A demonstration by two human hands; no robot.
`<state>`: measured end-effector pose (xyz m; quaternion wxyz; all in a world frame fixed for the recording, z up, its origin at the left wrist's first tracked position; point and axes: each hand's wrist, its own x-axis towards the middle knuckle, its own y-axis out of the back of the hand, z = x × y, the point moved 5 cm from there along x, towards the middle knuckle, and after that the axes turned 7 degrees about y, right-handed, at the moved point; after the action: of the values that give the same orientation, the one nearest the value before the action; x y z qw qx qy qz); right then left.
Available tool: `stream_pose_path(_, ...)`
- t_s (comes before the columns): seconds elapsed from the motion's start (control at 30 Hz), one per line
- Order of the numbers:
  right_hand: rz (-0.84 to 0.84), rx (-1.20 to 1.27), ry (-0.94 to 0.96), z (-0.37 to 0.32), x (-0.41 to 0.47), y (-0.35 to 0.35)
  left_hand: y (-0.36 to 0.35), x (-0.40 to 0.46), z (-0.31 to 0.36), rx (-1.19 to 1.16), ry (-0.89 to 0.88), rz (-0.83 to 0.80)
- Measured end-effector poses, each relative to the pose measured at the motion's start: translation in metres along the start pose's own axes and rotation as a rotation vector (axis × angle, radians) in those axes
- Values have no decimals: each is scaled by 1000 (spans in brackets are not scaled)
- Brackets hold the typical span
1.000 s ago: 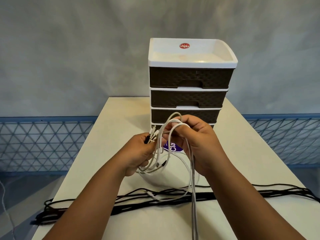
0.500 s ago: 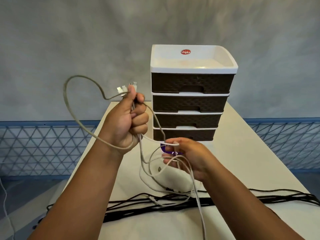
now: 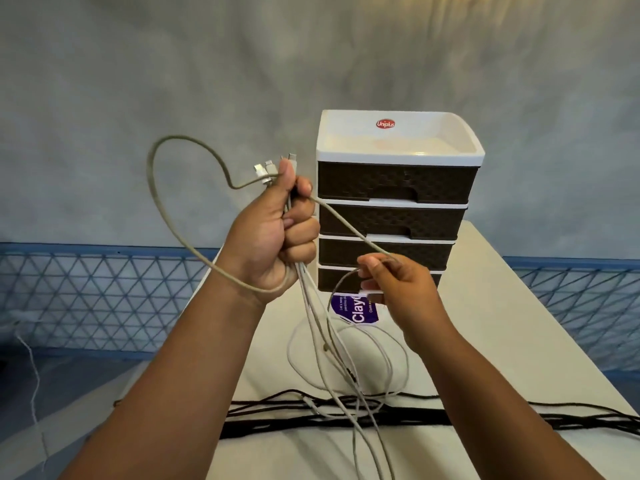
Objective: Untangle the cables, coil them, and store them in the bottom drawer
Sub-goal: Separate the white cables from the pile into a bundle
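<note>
Your left hand (image 3: 273,233) fists a bundle of thin white cables (image 3: 313,327); your right hand (image 3: 398,285) pinches one strand. At twelve o'clock stands a brown-and-white plastic drawer tower (image 3: 398,188); at six, black cords (image 3: 346,412) cross the table.

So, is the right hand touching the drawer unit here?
Cannot tell. In the head view the right hand overlaps the drawer unit at its bottom drawer, pinching a grey cable, but one view cannot separate depth.

drawer unit (image 3: 398,147): "Uniplus" red sticker | purple packet (image 3: 353,311): "Clay…", partly hidden, possibly longer
</note>
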<state>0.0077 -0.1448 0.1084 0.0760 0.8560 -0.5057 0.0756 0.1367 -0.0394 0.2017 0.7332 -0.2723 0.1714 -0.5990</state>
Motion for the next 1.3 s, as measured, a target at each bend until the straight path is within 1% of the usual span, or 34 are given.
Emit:
stream_pose_path(0.23,-12,157,230,-57,-49,39,-31,-22,-19,131,-20,53)
stream_pose_path(0.37,-62,214,274,-76,-88,69,-48,-39,-36,219,-43,87)
stream_pose_path(0.47,-91,172,270,-75,-117,93,-65,-55,-49,289,-38,88)
stream_pose_path(0.53,-159,111,200,-65,-138,107,-78,-68,-61,322,-24,84)
stream_pose_path(0.57,-225,48,147,-58,-148,112,-83,-73,-66,339,-18,83)
stream_pose_path(0.7,-598,-303,-110,-19,-195,127,-97,-98,-92,431,39,112)
stream_pose_path(0.77,-690,-455,-158,-4,-213,137,-97,-109,-106,488,87,138)
stream_pose_path(0.83,-729,-568,-149,2,-224,148,-96,-119,-120,548,138,156)
stream_pose_path(0.87,-730,-608,-121,1,-227,153,-97,-124,-127,585,166,161)
stream_pose_path(0.93,-657,-643,-13,-7,-225,159,-99,-131,-140,679,218,173)
stream_pose_path(1.0,-534,-559,60,-20,-221,159,-105,-136,-151,751,256,190)
stream_pose_path(1.1,-437,-304,1,-31,-219,146,-118,-139,-165,790,302,142)
stream_pose_path(1.2,-377,-173,-33,-31,-221,135,-129,-143,-172,824,329,42)
stream_pose_path(1.3,-338,-64,-49,-25,-224,138,-130,-147,-169,893,347,56)
